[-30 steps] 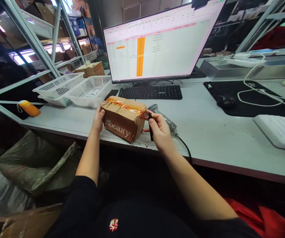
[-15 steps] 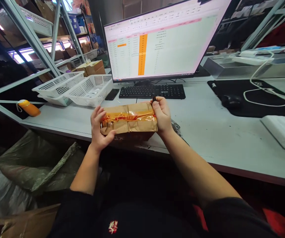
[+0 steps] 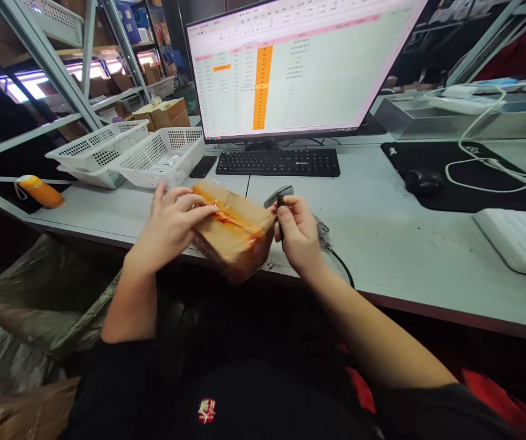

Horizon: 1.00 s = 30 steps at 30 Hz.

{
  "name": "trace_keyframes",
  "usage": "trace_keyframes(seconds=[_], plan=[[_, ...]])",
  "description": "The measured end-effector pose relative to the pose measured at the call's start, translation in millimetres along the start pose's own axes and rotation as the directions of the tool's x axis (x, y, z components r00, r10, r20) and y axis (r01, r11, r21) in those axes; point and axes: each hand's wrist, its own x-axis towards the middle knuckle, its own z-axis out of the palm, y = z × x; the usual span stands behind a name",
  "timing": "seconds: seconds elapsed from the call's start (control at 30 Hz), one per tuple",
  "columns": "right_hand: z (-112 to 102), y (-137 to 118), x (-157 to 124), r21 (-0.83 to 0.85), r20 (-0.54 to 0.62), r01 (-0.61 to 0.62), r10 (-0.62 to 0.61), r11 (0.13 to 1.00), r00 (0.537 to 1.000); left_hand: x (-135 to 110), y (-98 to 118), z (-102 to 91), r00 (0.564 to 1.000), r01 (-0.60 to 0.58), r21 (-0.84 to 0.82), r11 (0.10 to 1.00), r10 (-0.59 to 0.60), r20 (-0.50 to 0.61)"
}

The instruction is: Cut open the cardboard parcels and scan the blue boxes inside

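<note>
A brown cardboard box, sealed with shiny orange tape, is tilted at the desk's front edge. My left hand grips its left side, fingers lying over the top; the thumb is hidden. Beside the box's right end, my right hand is closed around a small black tool, mostly covered by the fingers, so its exact kind is unclear. Just behind lies a grey rounded device, partly hidden, with a black cable running off the desk edge.
A keyboard sits beneath the monitor, near a dark phone. White baskets and an orange bottle stand left. Rightward are a mouse on a black mat and a white padded block.
The box has turned and tipped, its right end coming down and nearer. My left hand has shifted leftward onto its top. My right hand has come off the box's end, keeping the black tool.
</note>
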Motion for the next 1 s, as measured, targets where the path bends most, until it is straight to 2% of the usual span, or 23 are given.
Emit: trace_keyframes(seconds=[0.07, 0.1, 0.13, 0.2, 0.3, 0.37, 0.43, 0.47, 0.5, 0.53, 0.6, 0.63, 0.67, 0.7, 0.77, 0.83, 0.93, 1.0], plan=[[8.2, -7.1, -18.2, 0.075, 0.16, -0.073, 0.06, 0.995, 0.985, 9.7, -19.1, -0.4, 0.998, 0.057, -0.197, 0.979, -0.057, 0.002], [11.9, -9.5, -24.9, 0.102, 0.203, -0.083, 0.061, 0.991, 0.977, 13.0, -26.6, 2.1, 0.995, 0.092, -0.339, 0.936, -0.096, 0.007], [14.8, -11.2, -28.8, 0.106, 0.211, -0.071, 0.047, 0.992, 0.976, 15.1, -32.9, 6.4, 0.992, 0.12, -0.47, 0.875, -0.124, 0.021], [17.5, -12.7, -26.6, 0.058, 0.122, -0.006, -0.001, 0.998, 0.993, 16.3, -43.5, 18.3, 0.984, 0.17, -0.689, 0.705, -0.153, 0.087], [15.9, -13.2, -0.2, -0.156, 0.013, 0.147, -0.147, 0.977, 0.989, 14.7, -60.9, 36.3, 0.956, 0.285, -0.86, 0.424, -0.197, 0.219], [15.5, -13.8, 24.7, -0.353, 0.064, 0.28, -0.276, 0.893, 0.959, 13.5, -75.3, 42.3, 0.937, 0.334, -0.911, 0.241, -0.193, 0.292], [18.5, -15.1, 46.9, -0.532, 0.161, 0.333, -0.294, 0.778, 0.942, 10.8, -88.6, 39.9, 0.935, 0.345, -0.923, 0.17, -0.146, 0.323], [21.2, -16.2, 55.0, -0.606, 0.192, 0.314, -0.25, 0.731, 0.949, 7.8, -92.9, 35.1, 0.936, 0.341, -0.922, 0.183, -0.153, 0.316], [24.4, -17.7, 60.5, -0.667, 0.204, 0.276, -0.187, 0.692, 0.961, 3.1, -94.4, 27.9, 0.938, 0.323, -0.916, 0.239, -0.211, 0.275], [27.6, -19.6, 63.4, -0.715, 0.202, 0.235, -0.126, 0.658, 0.971, -3.4, -92.2, 19.0, 0.934, 0.298, -0.891, 0.342, -0.298, 0.198], [32.9, -24.7, 62.5, -0.777, 0.187, 0.184, -0.058, 0.602, 0.981, -20.9, -75.2, 0.0, 0.902, 0.252, -0.736, 0.629, -0.428, -0.057], [34.4, -27.8, 59.7, -0.796, 0.183, 0.177, -0.049, 0.579, 0.982, -30.8, -60.9, -7.8, 0.891, 0.229, -0.606, 0.762, -0.415, -0.185], [35.2, -31.2, 56.1, -0.811, 0.182, 0.176, -0.044, 0.559, 0.982, -40.3, -44.1, -13.2, 0.905, 0.2, -0.461, 0.865, -0.344, -0.252], [35.2, -34.7, 52.2, -0.822, 0.185, 0.177, -0.039, 0.542, 0.982, -48.5, -26.4, -15.7, 0.934, 0.153, -0.33, 0.931, -0.245, -0.259], [33.0, -41.7, 44.8, -0.839, 0.191, 0.177, -0.028, 0.514, 0.981, -59.1, 4.9, -12.8, 0.979, 0.094, -0.143, 0.985, -0.118, -0.169], [28.6, -47.5, 38.6, -0.853, 0.196, 0.182, -0.022, 0.49, 0.98, -61.5, 22.7, -3.9, 0.986, 0.077, -0.074, 0.994, -0.087, -0.144], [18.3, -54.2, 31.1, -0.866, 0.227, 0.21, -0.017, 0.454, 0.974, -56.4, 24.0, 6.5, 0.975, 0.089, -0.09, 0.992, -0.106, -0.194], [10.8, -58.0, 27.5, -0.869, 0.265, 0.254, -0.033, 0.426, 0.964, -52.2, 17.7, 7.6, 0.975, 0.115, -0.095, 0.989, -0.131, -0.181]])
